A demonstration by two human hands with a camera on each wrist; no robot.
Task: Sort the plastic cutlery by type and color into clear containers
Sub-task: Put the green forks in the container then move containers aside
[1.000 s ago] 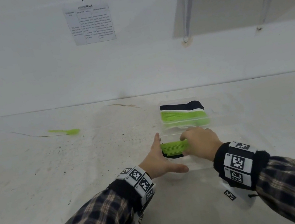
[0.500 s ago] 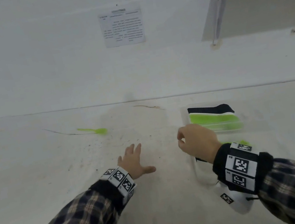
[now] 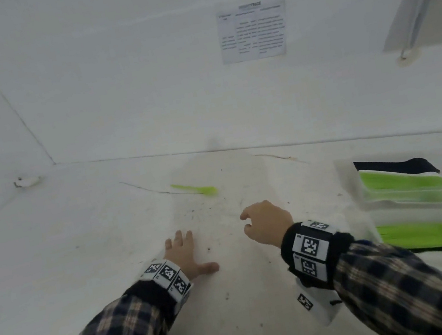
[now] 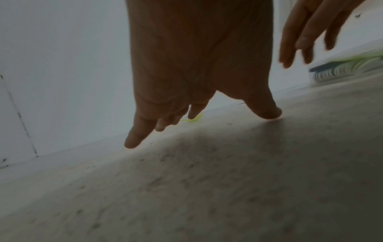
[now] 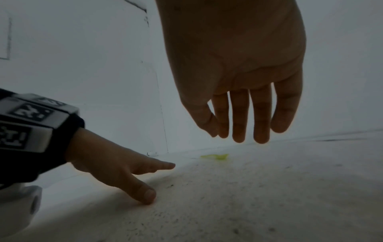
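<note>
On the far left, well behind the left hand (image 3: 185,254), a small white fitting (image 3: 26,181) sits where the tabletop (image 3: 81,251) meets the wall. The left hand lies spread with straight fingers, its thumb tip pressed to the tabletop, holding nothing. Beyond and just right of it lies a single green plastic utensil (image 3: 194,189), loose; blur hides its type. Right of the left hand, the right hand (image 3: 266,222) hangs above the surface, fingers slack and empty. Farther right stand two clear containers (image 3: 346,174) with stacked green cutlery (image 3: 406,186) and black cutlery (image 3: 394,166). A flat, thin piece may slip from a hasty pinch, and misjudging its type would put it in the wrong stack.
</note>
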